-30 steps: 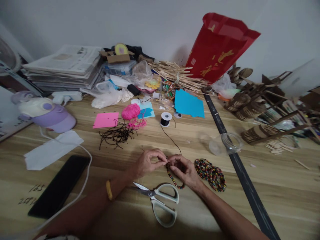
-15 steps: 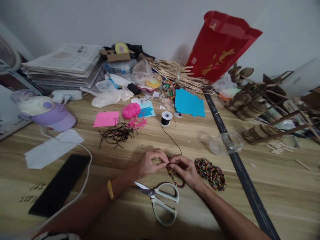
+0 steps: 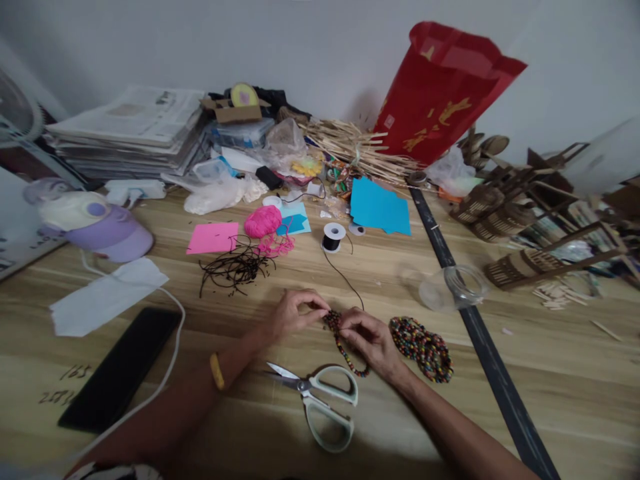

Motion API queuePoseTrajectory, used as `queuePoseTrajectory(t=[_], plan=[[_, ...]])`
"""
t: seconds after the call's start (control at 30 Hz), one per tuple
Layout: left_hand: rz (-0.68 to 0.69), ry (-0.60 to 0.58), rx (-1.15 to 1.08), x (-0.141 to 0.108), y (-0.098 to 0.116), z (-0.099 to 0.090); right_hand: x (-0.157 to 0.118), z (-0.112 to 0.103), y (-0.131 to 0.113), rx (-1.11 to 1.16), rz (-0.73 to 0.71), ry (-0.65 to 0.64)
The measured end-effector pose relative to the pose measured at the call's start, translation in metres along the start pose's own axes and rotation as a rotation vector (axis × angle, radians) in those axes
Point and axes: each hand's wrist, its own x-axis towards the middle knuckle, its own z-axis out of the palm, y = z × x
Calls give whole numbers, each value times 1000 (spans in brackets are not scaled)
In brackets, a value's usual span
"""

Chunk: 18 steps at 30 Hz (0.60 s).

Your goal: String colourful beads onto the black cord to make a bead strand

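My left hand (image 3: 296,315) pinches with thumb and fingers at the left edge of a small cluster of dark beads (image 3: 332,320); what lies between its fingertips is too small to make out. On the cluster's other side, my right hand (image 3: 371,337) is closed in a pinch on the beaded string, whose multicoloured loop (image 3: 352,361) hangs down to the table. A thin black cord (image 3: 345,275) runs from a white spool (image 3: 333,237) toward my right hand. Just below both hands lie white-handled scissors (image 3: 303,385), blades parted. A coiled bead strand (image 3: 421,348) rests right of my right hand.
Cut black cords (image 3: 236,268), pink yarn (image 3: 263,221) and blue paper (image 3: 380,208) lie beyond the hands. A dark phone (image 3: 121,370) and white cable are at left. Clear round plastic lids (image 3: 453,288) and small wooden baskets (image 3: 523,265) stand at right.
My left hand has drawn a little left and up, away from my right fingertips. The bead cluster now shows between the hands. My right hand has hardly moved.
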Motion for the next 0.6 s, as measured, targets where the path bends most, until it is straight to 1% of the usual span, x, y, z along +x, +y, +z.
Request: queuePoseTrajectory(t=[0.07,0.13,0.2,0.3,0.47,0.53,0.6], plan=[[-42,-9,34,2,-7,-3,-2,2,3,58,79,16],[-45,-20,80,4,-13,-5,-3,3,7,95,141,35],[-29,-47,144,4,-18,-7,-3,3,10,89,150,50],[11,-96,275,4,-21,-8,-1,1,12,25,95,57],[125,-162,488,1,-21,-6,2,-1,7,-132,-73,25],[153,-175,531,-1,-20,-4,1,0,7,-158,-85,10],[176,-189,558,-2,-18,-3,0,2,9,-170,-59,12]])
